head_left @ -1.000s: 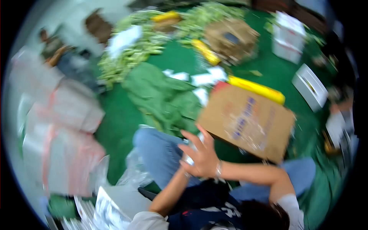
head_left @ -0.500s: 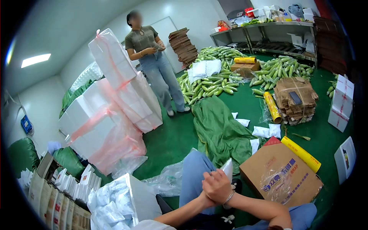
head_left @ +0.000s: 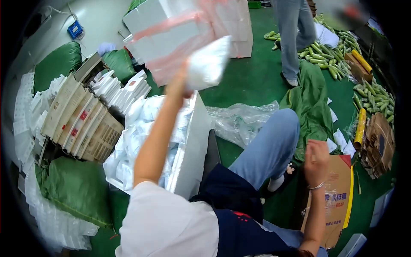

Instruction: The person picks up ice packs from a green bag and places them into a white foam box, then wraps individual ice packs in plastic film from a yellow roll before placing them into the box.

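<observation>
Left hand grasps one end of a white packet, arm stretched out over the foam box. Packet is tilted, held up near the box's far end, in view against the taped white boxes; hand and packet blurred, exact finger grip can't be made out. Foam box sits beside the person's left side, filled with a heap of similar packets.

Right hand is up on the other side, bracelet on wrist, fingers loosely curled, nothing seen in it; can't tell if fully closed. Nearest to it: the carton with printed lettering, a yellow strip along its edge. Loose white packets on the green floor just past the hand, next to the green cloth.

Clear plastic lies on the floor between foam box and green cloth. Person's bent knee in front of it. Standing co-worker's legs by the green cloth's far end. Green vegetables piled beyond, more at right, with a yellow roll and flattened cardboard, dark flat object on top. Left side: stacked baskets, white trays, bulging green sack lower down.
</observation>
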A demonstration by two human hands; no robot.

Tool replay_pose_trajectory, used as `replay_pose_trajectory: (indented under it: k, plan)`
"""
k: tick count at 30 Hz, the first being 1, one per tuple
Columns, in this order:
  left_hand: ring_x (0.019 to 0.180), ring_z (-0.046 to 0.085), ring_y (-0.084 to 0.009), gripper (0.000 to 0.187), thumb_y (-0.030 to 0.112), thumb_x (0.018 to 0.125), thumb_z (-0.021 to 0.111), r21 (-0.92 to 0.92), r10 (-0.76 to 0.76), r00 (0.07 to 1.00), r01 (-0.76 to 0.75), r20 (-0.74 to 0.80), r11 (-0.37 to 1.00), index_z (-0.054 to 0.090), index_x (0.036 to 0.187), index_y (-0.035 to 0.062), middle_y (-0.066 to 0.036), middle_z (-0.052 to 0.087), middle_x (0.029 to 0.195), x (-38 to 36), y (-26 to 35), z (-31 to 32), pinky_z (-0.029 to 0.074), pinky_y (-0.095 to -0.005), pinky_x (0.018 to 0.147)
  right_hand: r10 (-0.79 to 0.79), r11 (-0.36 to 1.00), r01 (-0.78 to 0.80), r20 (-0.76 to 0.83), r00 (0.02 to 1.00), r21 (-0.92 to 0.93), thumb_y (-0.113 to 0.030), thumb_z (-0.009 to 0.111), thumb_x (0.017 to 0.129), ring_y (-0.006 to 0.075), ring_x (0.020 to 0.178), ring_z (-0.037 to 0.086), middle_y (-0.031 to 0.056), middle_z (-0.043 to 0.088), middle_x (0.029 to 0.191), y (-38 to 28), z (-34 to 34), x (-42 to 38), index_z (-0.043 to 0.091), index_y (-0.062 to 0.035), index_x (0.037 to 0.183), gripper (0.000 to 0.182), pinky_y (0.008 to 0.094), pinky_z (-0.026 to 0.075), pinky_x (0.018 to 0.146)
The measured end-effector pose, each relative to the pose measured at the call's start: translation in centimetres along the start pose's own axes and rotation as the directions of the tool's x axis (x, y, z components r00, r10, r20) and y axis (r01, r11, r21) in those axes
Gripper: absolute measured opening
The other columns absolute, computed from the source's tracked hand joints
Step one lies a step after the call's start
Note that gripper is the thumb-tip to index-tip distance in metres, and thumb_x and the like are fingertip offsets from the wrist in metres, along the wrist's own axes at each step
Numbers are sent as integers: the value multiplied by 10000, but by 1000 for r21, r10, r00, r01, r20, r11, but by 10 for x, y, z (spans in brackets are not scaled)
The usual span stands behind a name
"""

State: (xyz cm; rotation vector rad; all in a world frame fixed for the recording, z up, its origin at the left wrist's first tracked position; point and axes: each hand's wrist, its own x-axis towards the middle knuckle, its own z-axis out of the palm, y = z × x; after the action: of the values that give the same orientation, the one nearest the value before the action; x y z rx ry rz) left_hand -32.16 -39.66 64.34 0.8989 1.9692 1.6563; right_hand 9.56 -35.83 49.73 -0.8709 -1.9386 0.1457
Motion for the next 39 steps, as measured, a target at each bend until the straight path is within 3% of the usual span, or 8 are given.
replay_pose_trajectory:
  k: [3, 5, 15, 18, 24, 31, 33, 39]
  plan:
    - [978, 631, -242, 587, 540, 868, 551, 487, 551, 813, -410, -187, 771, 625, 1197, 59, -116, 675, 1089, 29, 13, -121, 519, -341, 800, 76, 997, -77, -35, 996, -15, 2, 575, 834, 326, 853, 594, 170, 630, 903, 25, 1, 1, 586, 42, 860, 49, 381, 470, 774]
    - [1078, 613, -329, 596, 543, 836, 572, 890, 602, 782, -148, -162, 432, 571, 1290, 157, -158, 636, 1185, 11, 23, -169, 465, -391, 917, 98, 995, -99, -30, 995, -15, -4, 571, 841, 326, 854, 593, 169, 627, 902, 42, 6, -2, 584, 41, 859, 51, 380, 468, 773]
    - [823, 666, -291, 524, 534, 842, 546, 569, 447, 424, 226, -788, 790, 658, 1140, 117, -124, 697, 987, -2, -98, -409, 515, -414, 711, 296, 955, -289, 162, 941, -65, -65, 547, 893, 300, 802, 581, 165, 590, 843, 122, 25, -53, 576, 39, 866, 112, 361, 455, 734]
    - [345, 357, -131, 470, 594, 794, 586, -27, -290, 564, 428, -773, 903, 617, 754, 127, -22, 499, 556, -79, -114, -425, 247, -263, 312, 378, 926, -374, 192, 906, -61, -106, 548, 913, 252, 740, 611, 175, 601, 792, 148, 21, -65, 586, 56, 869, 173, 332, 471, 679]
    - [389, 527, -221, 507, 551, 847, 473, 242, -538, 598, 770, -594, 590, 648, 884, 76, -123, 617, 649, -111, -141, -414, 387, -319, 362, 407, 913, -396, 251, 878, -98, -98, 555, 904, 260, 671, 602, 171, 615, 759, 183, 46, -84, 604, 45, 853, 159, 333, 470, 633]
    - [634, 670, -308, 527, 480, 898, 388, 538, -539, 666, 742, -516, 401, 664, 994, 42, -217, 677, 888, -59, -109, -385, 512, -401, 524, 370, 928, -366, 260, 892, -68, -64, 581, 861, 295, 673, 610, 184, 606, 759, 182, 62, -90, 600, 46, 840, 113, 351, 480, 631]
    - [1066, 608, -394, 622, 488, 931, 343, 837, -120, 846, 532, -520, 128, 622, 1146, -24, -293, 593, 1172, -22, -155, -425, 474, -464, 896, 376, 926, -370, 250, 892, -76, -59, 579, 858, 301, 681, 611, 187, 607, 770, 174, 63, -89, 600, 45, 844, 107, 352, 480, 631]
    - [1335, 349, -399, 753, 542, 949, 249, 628, -248, 762, 638, -598, 447, 505, 1263, -93, -306, 435, 1353, 20, -217, -446, 251, -431, 1109, 392, 919, -380, 301, 869, -101, -48, 568, 858, 314, 724, 617, 190, 617, 824, 161, 65, -89, 607, 42, 871, 98, 359, 483, 635]
